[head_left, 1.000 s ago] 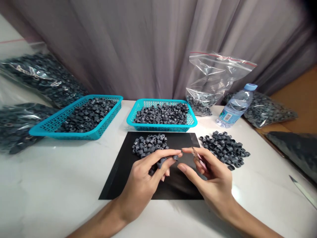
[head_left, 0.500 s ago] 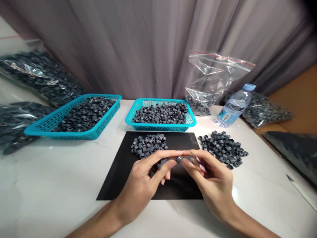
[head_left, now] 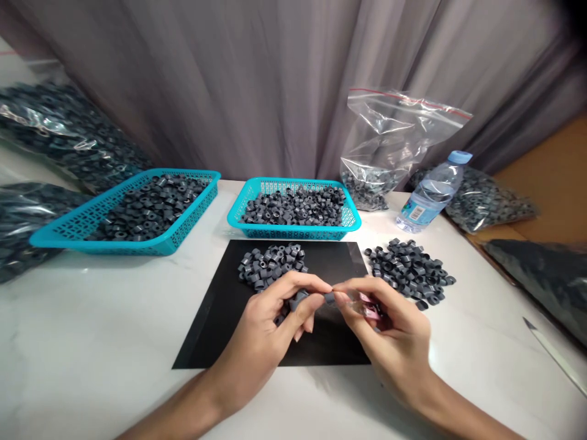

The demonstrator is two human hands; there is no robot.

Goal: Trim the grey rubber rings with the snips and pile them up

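Over the black mat (head_left: 206, 330), my two hands meet fingertip to fingertip at a small grey cap-like plastic piece (head_left: 329, 298). My left hand (head_left: 263, 333) pinches its left side with thumb and index finger. More grey pieces (head_left: 299, 299) show behind the left thumb, within the curled fingers. The right side of the pinched piece is gripped by thumb and index of my right hand (head_left: 397, 330). A pink-and-clear object (head_left: 370, 305) is tucked in the right palm; its kind is unclear. Just beyond the left fingers lies a pile of grey pieces (head_left: 270, 266) on the mat.
Another loose pile (head_left: 413, 272) lies right of the mat. Two turquoise baskets (head_left: 293, 231) (head_left: 172, 241) hold similar pieces. Behind stand a zip bag (head_left: 380, 140) and a water bottle (head_left: 428, 195). Filled bags (head_left: 68, 134) (head_left: 490, 201) lie at both sides; a pointed blade-like tool (head_left: 554, 357) rests far right.
The pinched grey piece has turned slightly between my fingertips, and the pink object shows a little more. The whole view has shifted slightly.
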